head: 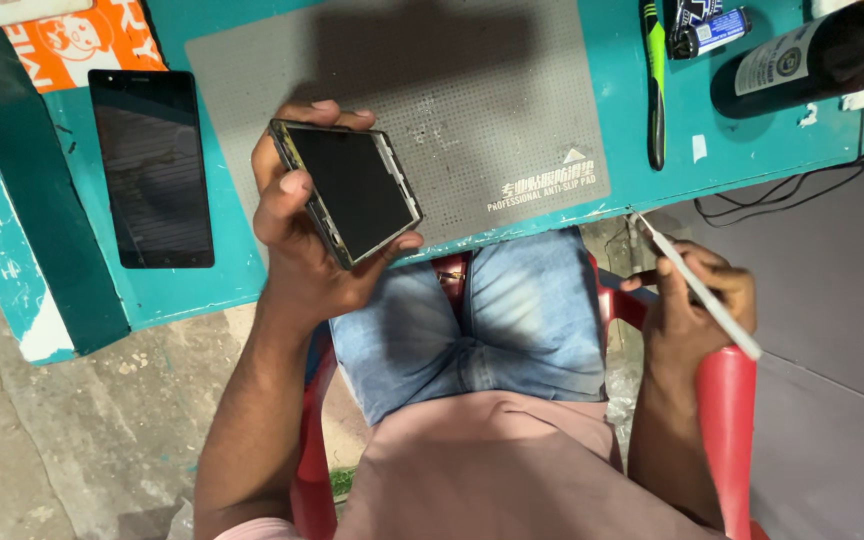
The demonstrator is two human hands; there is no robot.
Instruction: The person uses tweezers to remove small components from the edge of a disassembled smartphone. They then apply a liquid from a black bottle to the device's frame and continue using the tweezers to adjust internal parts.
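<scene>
My left hand (292, 235) grips a black phone frame with a dark screen (352, 188), tilted, over the front edge of a grey anti-slip mat (472, 80). Thumb and fingers wrap its edges. My right hand (697, 300) is lower right, beside the red chair (727, 400), closed around a thin white tool (702, 290) that points up toward the table edge.
A second black phone (152, 165) lies flat on the teal table (212, 280) to the left, below an orange packet (82, 40). A green-black tool (655, 80), a small blue-labelled item (712, 30), a dark bottle (812, 55) and black cables (802, 185) sit at the right.
</scene>
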